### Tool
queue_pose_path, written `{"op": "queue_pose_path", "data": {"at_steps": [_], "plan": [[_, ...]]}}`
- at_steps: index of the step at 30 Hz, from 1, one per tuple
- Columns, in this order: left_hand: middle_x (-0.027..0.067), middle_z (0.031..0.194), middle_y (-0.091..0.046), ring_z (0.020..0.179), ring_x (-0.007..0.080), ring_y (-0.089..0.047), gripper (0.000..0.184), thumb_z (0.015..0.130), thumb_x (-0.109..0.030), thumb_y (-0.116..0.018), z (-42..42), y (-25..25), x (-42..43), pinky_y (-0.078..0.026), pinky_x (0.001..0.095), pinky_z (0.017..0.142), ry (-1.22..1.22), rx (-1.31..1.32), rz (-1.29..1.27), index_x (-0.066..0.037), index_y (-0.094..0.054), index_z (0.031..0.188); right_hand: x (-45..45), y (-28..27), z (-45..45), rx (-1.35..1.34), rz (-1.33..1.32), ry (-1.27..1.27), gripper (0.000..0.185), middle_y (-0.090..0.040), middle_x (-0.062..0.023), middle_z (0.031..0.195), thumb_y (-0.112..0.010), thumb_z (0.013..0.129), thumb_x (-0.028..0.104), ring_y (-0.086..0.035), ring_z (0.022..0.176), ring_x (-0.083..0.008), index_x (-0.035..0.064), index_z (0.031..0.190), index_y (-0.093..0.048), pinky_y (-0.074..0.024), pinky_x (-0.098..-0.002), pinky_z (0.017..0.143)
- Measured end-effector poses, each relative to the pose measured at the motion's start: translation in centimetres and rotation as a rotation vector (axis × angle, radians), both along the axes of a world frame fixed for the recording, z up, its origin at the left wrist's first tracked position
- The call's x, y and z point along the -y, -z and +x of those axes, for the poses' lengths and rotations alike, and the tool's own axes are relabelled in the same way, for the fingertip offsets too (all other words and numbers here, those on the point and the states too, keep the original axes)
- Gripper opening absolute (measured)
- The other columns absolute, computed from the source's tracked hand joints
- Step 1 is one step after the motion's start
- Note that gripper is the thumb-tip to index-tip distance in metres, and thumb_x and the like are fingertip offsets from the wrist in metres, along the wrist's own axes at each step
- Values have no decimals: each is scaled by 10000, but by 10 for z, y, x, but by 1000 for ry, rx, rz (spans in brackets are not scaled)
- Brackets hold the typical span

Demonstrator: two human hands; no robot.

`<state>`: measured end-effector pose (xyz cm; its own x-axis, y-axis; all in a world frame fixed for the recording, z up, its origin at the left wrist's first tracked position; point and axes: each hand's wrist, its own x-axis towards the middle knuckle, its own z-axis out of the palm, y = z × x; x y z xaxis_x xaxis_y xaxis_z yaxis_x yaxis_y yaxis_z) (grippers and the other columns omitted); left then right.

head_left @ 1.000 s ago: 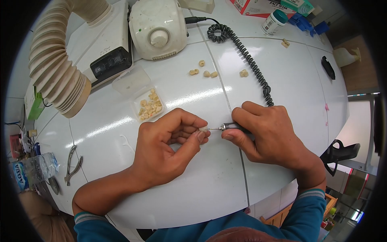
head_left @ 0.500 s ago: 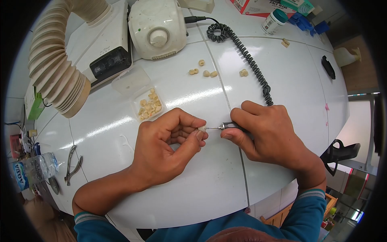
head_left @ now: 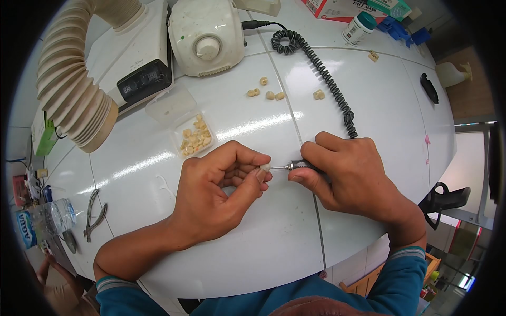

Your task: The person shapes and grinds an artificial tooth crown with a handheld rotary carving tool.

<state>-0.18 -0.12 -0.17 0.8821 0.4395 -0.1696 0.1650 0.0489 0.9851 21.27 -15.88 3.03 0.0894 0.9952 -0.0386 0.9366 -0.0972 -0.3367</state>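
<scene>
Between the thumb and fingers of my left hand [head_left: 216, 189] is a small pale dental crown [head_left: 266, 167], mostly covered by the fingertips. My right hand [head_left: 348, 174] is wrapped around a dark rotary handpiece [head_left: 301, 165] with a silver nose, lying level and pointing left. Its thin bur reaches the crown; whether the tip touches or sits inside it, I cannot tell. From behind my right hand a black coiled cord [head_left: 329, 78] runs up toward the white control unit [head_left: 205, 39]. Beyond my left hand, an open clear plastic box [head_left: 178, 131] holds several yellowish crowns [head_left: 196, 138].
Loose crowns [head_left: 270, 95] lie on the white tiled table [head_left: 253, 237]. A ribbed suction hose [head_left: 74, 79] hangs at upper left. Pliers [head_left: 95, 216] and a water bottle [head_left: 47, 218] are at left. A white jar [head_left: 358, 30] stands at the back. Another person's arm [head_left: 63, 274] shows at lower left.
My hands, the crown and the handpiece have barely moved. At lower left the other person has shifted, and their arm now shows.
</scene>
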Motion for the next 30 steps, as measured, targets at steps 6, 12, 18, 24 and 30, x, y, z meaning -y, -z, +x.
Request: {"op": "queue_pose_path", "data": {"at_steps": [6, 12, 18, 24, 30], "plan": [[151, 1072, -801, 982, 175, -810, 156, 1105, 13, -670, 0, 0, 0, -670, 289, 855, 9, -6, 24, 72, -697, 1246, 0, 1, 0, -14, 1, 14, 453, -641, -84, 743, -730, 1076, 524, -648, 532, -303, 91, 944, -734, -482, -440, 485], [158, 1098, -798, 1010, 185, -816, 151, 1110, 14, -662, 0, 0, 1, -676, 294, 868, 3, 2, 20, 72, -696, 1245, 1, 1, 0, -10, -3, 13, 457, -641, -87, 743, -729, 1075, 529, -652, 536, -307, 91, 947, -738, -483, -443, 487], [158, 1105, -795, 1022, 189, -818, 145, 1113, 16, -656, 0, 0, 0, -678, 295, 878, 1, 3, 3, 70, -694, 1243, 0, 0, 0, -5, -8, 11, 456, -638, -87, 741, -730, 1073, 530, -651, 537, -312, 94, 941, -736, -481, -446, 488], [164, 1100, -804, 1030, 188, -821, 145, 1104, 22, -653, 0, 2, 1, -681, 292, 889, -5, 10, 10, 82, -698, 1229, 0, 1, 0, -5, -2, 8, 456, -636, -85, 739, -729, 1073, 529, -652, 537, -313, 94, 939, -735, -481, -447, 488], [165, 1076, -823, 1037, 185, -828, 158, 1080, 33, -650, 1, -1, 1, -683, 287, 907, -20, 3, -5, 102, -709, 1210, 1, 1, 1, -5, -9, 11, 456, -641, -86, 743, -723, 1079, 527, -657, 540, -308, 92, 941, -734, -483, -445, 491]]}}
